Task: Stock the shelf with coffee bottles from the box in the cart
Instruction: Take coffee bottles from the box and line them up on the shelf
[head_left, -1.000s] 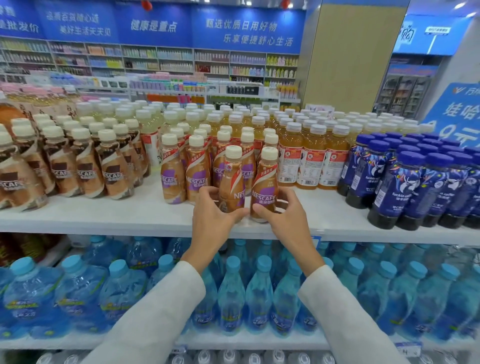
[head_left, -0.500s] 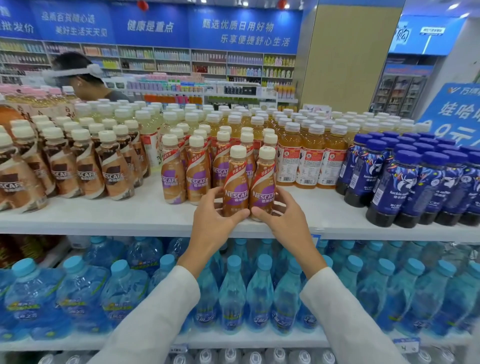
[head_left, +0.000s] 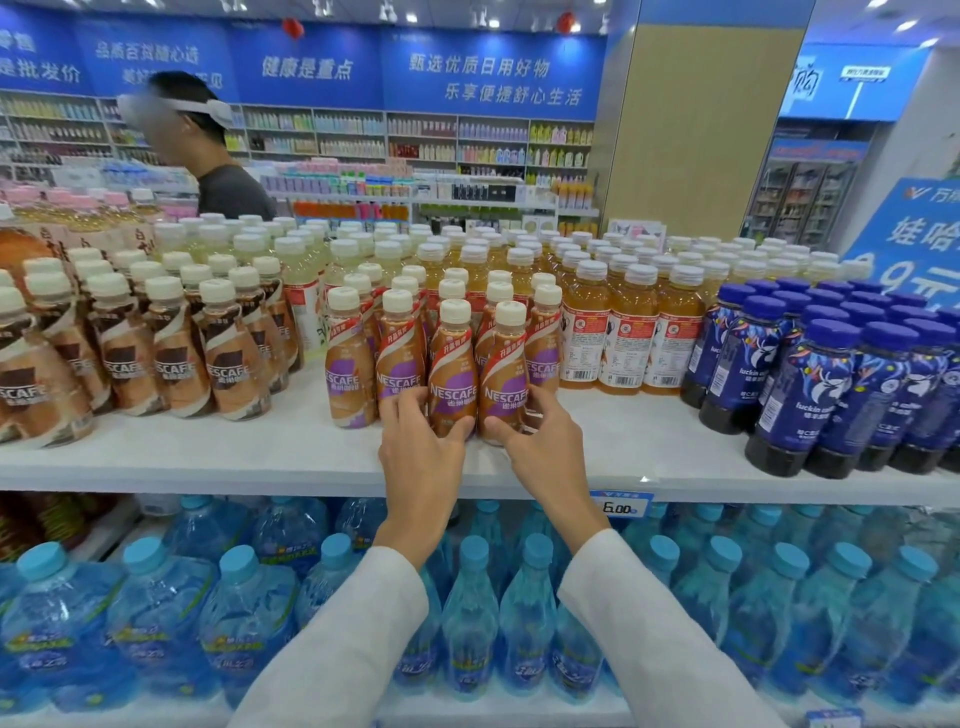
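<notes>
Two purple-label coffee bottles stand upright side by side at the front of their rows on the white shelf (head_left: 291, 457). My left hand (head_left: 421, 452) grips the base of the left coffee bottle (head_left: 453, 364), thumb on its front and fingers round its left side. The right coffee bottle (head_left: 506, 369) is held low down by my right hand (head_left: 545, 447). Both bottles rest on the shelf, close to the purple-label row (head_left: 349, 369) behind and to their left. The box and cart are out of view.
Brown-label coffee bottles (head_left: 171, 358) fill the shelf to the left, orange tea bottles (head_left: 623, 332) and dark blue bottles (head_left: 810, 384) to the right. Water bottles (head_left: 467, 623) crowd the lower shelf. A person (head_left: 208, 156) stands behind the display at back left.
Both hands have slid the two bottles a little further back on the shelf, closer to the rows. A person has come into view behind the display at the left.
</notes>
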